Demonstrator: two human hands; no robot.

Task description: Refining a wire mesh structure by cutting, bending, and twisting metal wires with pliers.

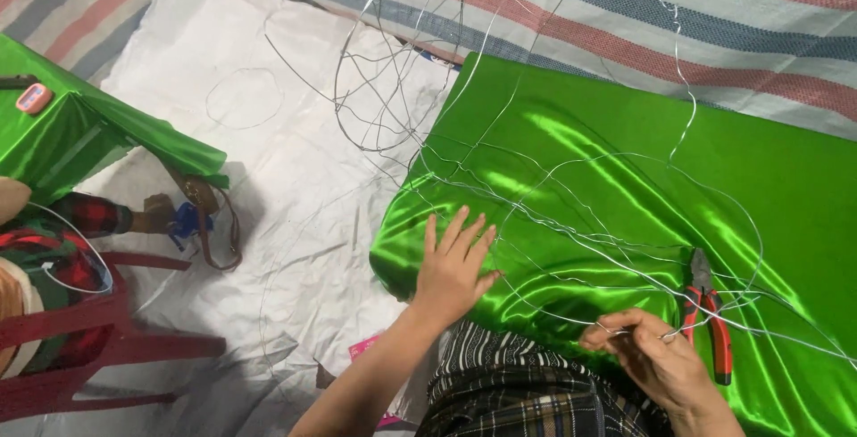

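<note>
Only one view here, from a camera worn on the person's head, tilted steeply down and forward. It sits close above the flat left hand (453, 267) and the right hand (656, 357), both on the shiny green satin cloth (625, 142), with the crumpled white floor sheet (295, 160) stretching off leftward.

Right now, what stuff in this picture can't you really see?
- Head view: where the thin wire ends; it tangles and runs off the top edge.
- The right hand fingertips; they curl around the wire.
- What lies under the green cloth; the cloth covers it.
- The other person's hand; it is partly hidden by a blue thing, too small to name.
</note>
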